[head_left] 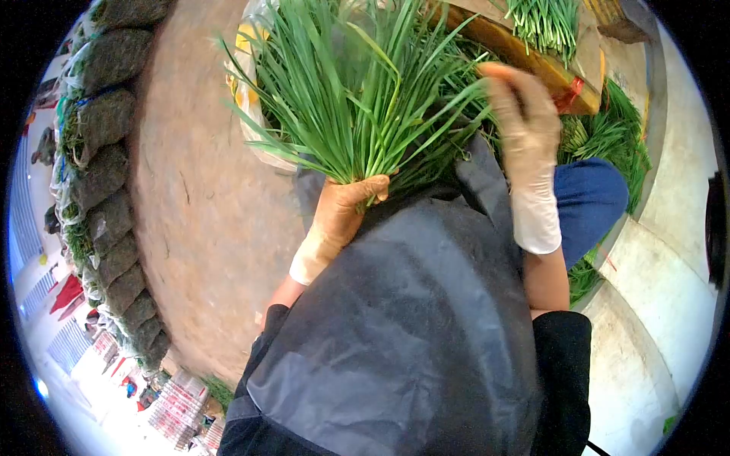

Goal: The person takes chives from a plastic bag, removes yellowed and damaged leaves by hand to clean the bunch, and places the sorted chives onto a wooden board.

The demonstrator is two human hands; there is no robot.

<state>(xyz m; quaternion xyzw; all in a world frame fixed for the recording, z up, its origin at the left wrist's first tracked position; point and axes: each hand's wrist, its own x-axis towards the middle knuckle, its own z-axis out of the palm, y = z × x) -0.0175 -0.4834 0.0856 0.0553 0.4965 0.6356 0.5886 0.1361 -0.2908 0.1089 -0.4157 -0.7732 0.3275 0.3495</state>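
Note:
My left hand (346, 209), in a pale glove, is closed round the lower stems of a bunch of long green leaves (342, 99) that fan out upward above a dark grey apron (411, 319). To the right of the bunch, my right hand (525, 114), also gloved, is raised and blurred by motion. Its fingers are near the tips of a few leaves at the bunch's right side; whether they touch them is unclear.
A wooden board (532, 57) with a red tie lies at the upper right, with cut leaves (544, 26) behind it. More greens (616, 133) lie right. A plastic bag (255, 114) stands behind the bunch. Dark sacks (110, 118) line the left. Pale slabs (646, 266) are at right.

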